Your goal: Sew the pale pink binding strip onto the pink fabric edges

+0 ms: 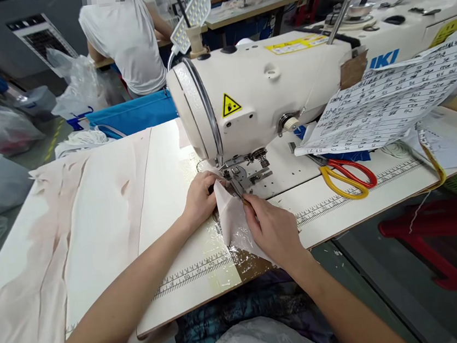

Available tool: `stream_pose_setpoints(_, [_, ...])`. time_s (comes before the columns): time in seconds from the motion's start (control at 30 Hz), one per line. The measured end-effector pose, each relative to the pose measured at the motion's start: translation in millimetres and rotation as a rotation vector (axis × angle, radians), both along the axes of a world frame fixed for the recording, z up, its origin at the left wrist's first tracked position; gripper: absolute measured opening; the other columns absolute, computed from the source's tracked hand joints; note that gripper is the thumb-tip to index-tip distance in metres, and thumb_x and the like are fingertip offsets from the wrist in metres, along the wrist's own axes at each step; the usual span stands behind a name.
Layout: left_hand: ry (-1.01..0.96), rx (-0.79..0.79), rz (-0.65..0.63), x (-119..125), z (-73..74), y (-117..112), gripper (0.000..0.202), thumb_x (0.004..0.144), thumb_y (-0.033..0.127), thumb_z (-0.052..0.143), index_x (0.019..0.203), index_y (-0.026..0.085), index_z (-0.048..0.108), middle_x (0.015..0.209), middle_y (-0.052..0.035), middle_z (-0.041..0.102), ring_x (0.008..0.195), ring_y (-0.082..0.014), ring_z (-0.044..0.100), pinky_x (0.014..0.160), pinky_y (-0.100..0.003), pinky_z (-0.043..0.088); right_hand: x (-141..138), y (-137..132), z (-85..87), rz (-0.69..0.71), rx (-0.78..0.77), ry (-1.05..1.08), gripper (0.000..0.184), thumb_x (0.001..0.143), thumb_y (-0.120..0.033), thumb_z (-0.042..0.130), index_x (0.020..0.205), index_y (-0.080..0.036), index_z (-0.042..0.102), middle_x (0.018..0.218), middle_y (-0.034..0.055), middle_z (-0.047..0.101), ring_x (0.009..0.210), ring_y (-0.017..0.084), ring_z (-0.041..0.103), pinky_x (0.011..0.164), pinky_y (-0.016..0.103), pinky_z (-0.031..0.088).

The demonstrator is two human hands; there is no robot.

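Note:
At the needle of a white sewing machine, my left hand pinches the upper edge of a pale pink fabric piece. The fabric hangs toward me over the shiny taped part of the table. My right hand grips a slim pointed metal tool, which looks like tweezers or thread snips. Its tip reaches the fabric beside the presser foot, close to my left fingertips. My fingers partly hide the fabric's edge and the tool's handle.
Red-and-yellow-handled scissors lie right of the machine, near handwritten sheets and a tape measure. More pale fabric spreads across the left table. A red stool stands at right. A person in white sits beyond.

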State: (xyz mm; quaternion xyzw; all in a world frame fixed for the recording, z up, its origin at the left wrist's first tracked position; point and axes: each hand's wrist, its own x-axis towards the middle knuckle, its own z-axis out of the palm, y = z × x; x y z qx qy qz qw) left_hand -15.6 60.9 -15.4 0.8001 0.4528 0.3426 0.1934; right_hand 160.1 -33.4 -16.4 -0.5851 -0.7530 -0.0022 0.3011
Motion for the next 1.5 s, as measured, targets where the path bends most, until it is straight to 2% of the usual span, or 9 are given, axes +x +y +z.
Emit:
stream_pose_setpoints(0.27, [0.195,0.105,0.027,2.0,-3.4,6.6,0.004,0.083,0.022,0.057,0.086,0.019,0.058,0.089,-0.0068,0.064,0.085,-0.0236,0.055,0.077,-0.039,0.048,-0.9,0.7,1.1,0.015,-0.053,-0.046,0.034,0.104,-0.021,0.036,0.122,-0.011,0.064,0.099,0.0092,0.078,0.072,0.019,0.073,0.052,0.028,0.046])
stream_pose_setpoints(0.5, [0.047,-0.054,0.057,-1.4,0.8,4.4,0.008,0.085,0.024,0.056,0.077,0.022,0.056,0.089,-0.0030,0.067,0.086,-0.0212,0.058,0.077,-0.036,0.049,-0.3,-0.1,6.7,-0.001,-0.137,-0.030,0.033,0.103,-0.021,0.039,0.123,-0.012,0.064,0.103,0.0073,0.077,0.077,0.018,0.073,0.053,0.027,0.047])
stream_pose_setpoints(0.63, [-0.002,-0.081,0.063,-1.8,2.9,1.9,0.007,0.084,0.023,0.058,0.077,0.022,0.060,0.090,-0.0019,0.069,0.088,-0.0207,0.060,0.079,-0.036,0.049,-0.7,-0.6,12.7,-0.022,-0.222,-0.053,0.032,0.103,-0.022,0.041,0.125,-0.016,0.063,0.104,0.0057,0.077,0.076,0.017,0.073,0.053,0.027,0.045])
stream_pose_setpoints(0.83, [0.057,0.113,0.002,-0.7,1.8,4.1,0.013,0.088,0.022,0.056,0.075,0.021,0.058,0.086,-0.0036,0.069,0.083,-0.0203,0.058,0.074,-0.036,0.050,-4.0,2.1,15.5,-0.039,-0.255,-0.086,0.031,0.103,-0.021,0.042,0.127,-0.016,0.062,0.106,0.0056,0.077,0.082,0.017,0.074,0.056,0.026,0.047])
stream_pose_setpoints(0.97, [0.171,0.207,-0.072,-1.5,3.4,3.9,0.017,0.091,0.021,0.052,0.076,0.020,0.059,0.092,-0.0067,0.068,0.087,-0.0215,0.058,0.074,-0.037,0.053,-5.3,0.2,11.3,-0.058,-0.182,-0.110,0.029,0.102,-0.019,0.045,0.124,-0.013,0.062,0.101,0.0070,0.077,0.079,0.019,0.074,0.056,0.027,0.047])
stream_pose_setpoints(1.1, [0.262,0.178,-0.191,-5.5,11.0,-3.6,0.022,0.092,0.014,0.046,0.090,0.018,0.067,0.102,-0.0092,0.065,0.097,-0.0224,0.059,0.083,-0.039,0.056,2.0,-27.5,7.3,-0.054,-0.062,-0.026,0.025,0.100,-0.016,0.043,0.114,-0.012,0.062,0.091,0.0073,0.077,0.071,0.019,0.074,0.053,0.027,0.046])
stream_pose_setpoints(1.23, [0.348,0.176,-0.239,-4.3,16.4,-16.0,0.036,0.088,0.006,0.041,0.106,0.017,0.070,0.109,-0.0120,0.062,0.103,-0.0254,0.057,0.089,-0.045,0.056,18.1,-72.7,4.2,-0.017,-0.062,0.111,0.022,0.101,-0.019,0.037,0.104,-0.015,0.058,0.073,0.0031,0.074,0.056,0.017,0.071,0.045,0.026,0.044])
stream_pose_setpoints(1.37, [0.458,0.171,-0.155,7.8,16.1,-30.6,0.034,0.089,0.008,0.041,0.108,0.012,0.069,0.114,-0.0154,0.060,0.105,-0.0289,0.054,0.091,-0.049,0.055,33.1,-97.4,2.3,0.020,-0.077,0.125,0.020,0.101,-0.019,0.035,0.103,-0.017,0.055,0.077,0.0045,0.075,0.061,0.017,0.073,0.049,0.025,0.049])
stream_pose_setpoints(1.5, [0.505,0.166,-0.061,15.9,10.8,-42.7,0.036,0.088,0.010,0.042,0.115,0.008,0.066,0.124,-0.0175,0.057,0.115,-0.0312,0.052,0.097,-0.050,0.053,37.0,-97.4,3.4,0.054,-0.071,0.088,0.022,0.101,-0.018,0.036,0.110,-0.017,0.055,0.088,0.0068,0.075,0.069,0.017,0.074,0.056,0.025,0.054])
